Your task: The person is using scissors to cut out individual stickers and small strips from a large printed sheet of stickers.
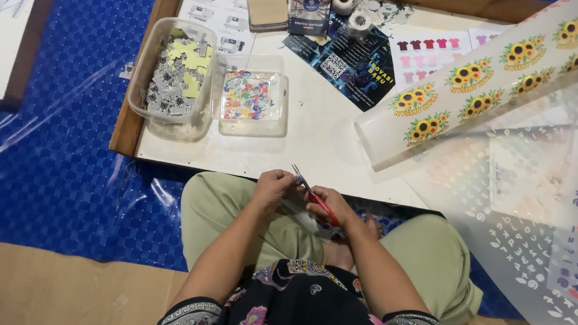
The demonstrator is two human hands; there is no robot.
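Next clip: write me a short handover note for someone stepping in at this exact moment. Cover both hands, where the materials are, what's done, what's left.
Right hand: holds red-handled scissors, blades pointing toward the left hand.
Left hand: fingers pinch a very small piece at the blade tips; too small to identify.
Materials: on the low wooden table, one clear tub of grey and yellow cut pieces and one clear tub of colourful small pieces. Sunflower sticker sheet and a translucent sheet of numbers and symbols lie to the right.
Done: both tubs hold cut pieces.
Left: the large sheets look uncut.
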